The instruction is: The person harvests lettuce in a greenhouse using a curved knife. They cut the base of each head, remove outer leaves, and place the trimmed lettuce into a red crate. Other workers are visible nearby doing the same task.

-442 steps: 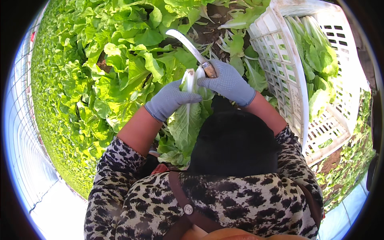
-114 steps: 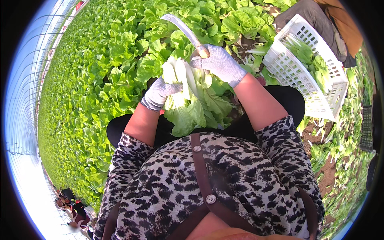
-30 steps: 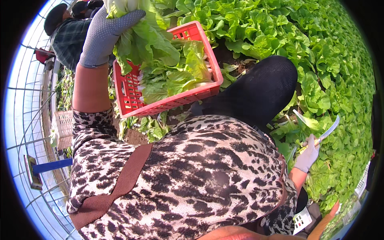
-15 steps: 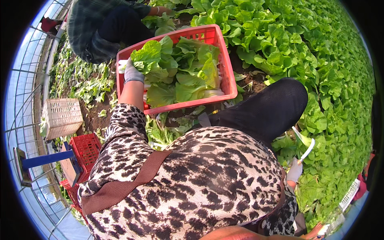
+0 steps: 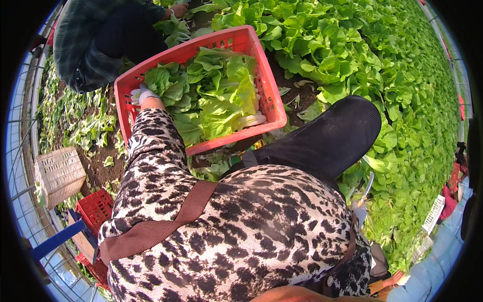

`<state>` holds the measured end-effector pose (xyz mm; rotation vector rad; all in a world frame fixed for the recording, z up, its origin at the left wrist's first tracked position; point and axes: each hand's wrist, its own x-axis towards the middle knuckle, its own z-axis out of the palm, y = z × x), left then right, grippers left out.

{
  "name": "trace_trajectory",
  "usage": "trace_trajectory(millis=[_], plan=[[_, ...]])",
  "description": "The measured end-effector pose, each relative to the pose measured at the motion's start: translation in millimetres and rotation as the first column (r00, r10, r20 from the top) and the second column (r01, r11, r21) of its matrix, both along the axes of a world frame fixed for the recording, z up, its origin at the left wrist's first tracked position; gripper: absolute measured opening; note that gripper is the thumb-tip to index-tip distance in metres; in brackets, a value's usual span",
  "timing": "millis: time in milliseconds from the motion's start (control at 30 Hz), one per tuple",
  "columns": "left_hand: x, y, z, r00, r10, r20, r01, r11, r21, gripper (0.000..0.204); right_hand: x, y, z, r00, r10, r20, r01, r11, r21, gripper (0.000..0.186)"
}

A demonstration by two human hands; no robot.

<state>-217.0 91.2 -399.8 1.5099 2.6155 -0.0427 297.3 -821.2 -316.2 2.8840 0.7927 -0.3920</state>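
Note:
My left hand (image 5: 147,94) in a pale glove is closed on a head of leafy greens (image 5: 164,83) at the left inner side of a red plastic crate (image 5: 266,75); its fingers are partly hidden. The crate holds several pale-stemmed leafy heads lying together. Low on the right, mostly behind my body, my right hand (image 5: 358,207) holds a curved-bladed knife (image 5: 369,183) beside the growing plants. My black-covered leg (image 5: 322,141) lies between the crate and that hand.
A crouching person in a dark checked shirt (image 5: 85,35) works at upper left. A white crate (image 5: 59,176) and red crates (image 5: 94,211) stand at lower left, near a blue bar (image 5: 58,241). Dense leafy plants (image 5: 382,60) cover the right; another person's hand (image 5: 396,279) shows bottom right.
My left hand has lowered the greens from a raised position into the red crate. My right hand with the knife is now more hidden by my body. Earlier, both hands held greens centrally.

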Motion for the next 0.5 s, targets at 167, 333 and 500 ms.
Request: trace_trajectory(millis=[167,333,500], plan=[[35.2,-67.9,66.9,0.664,0.321,0.676,-0.625,0.734,0.265,0.088,-12.4,20.3,17.4,0.971,0.230,0.061,-0.218,0.964,-0.151,0.028],[76.2,-175.4,94.7,0.958,-0.194,0.209,0.062,0.857,0.512,0.088,-14.8,46.3,23.6,0.847,-0.469,-0.249,0.515,0.841,0.166,0.037],[74.7,-143.3,48.7,0.963,-0.264,-0.046,0.268,0.958,0.100,0.087,-7.5,36.2,14.3,0.893,-0.371,-0.254,0.422,0.887,0.188,0.045]])
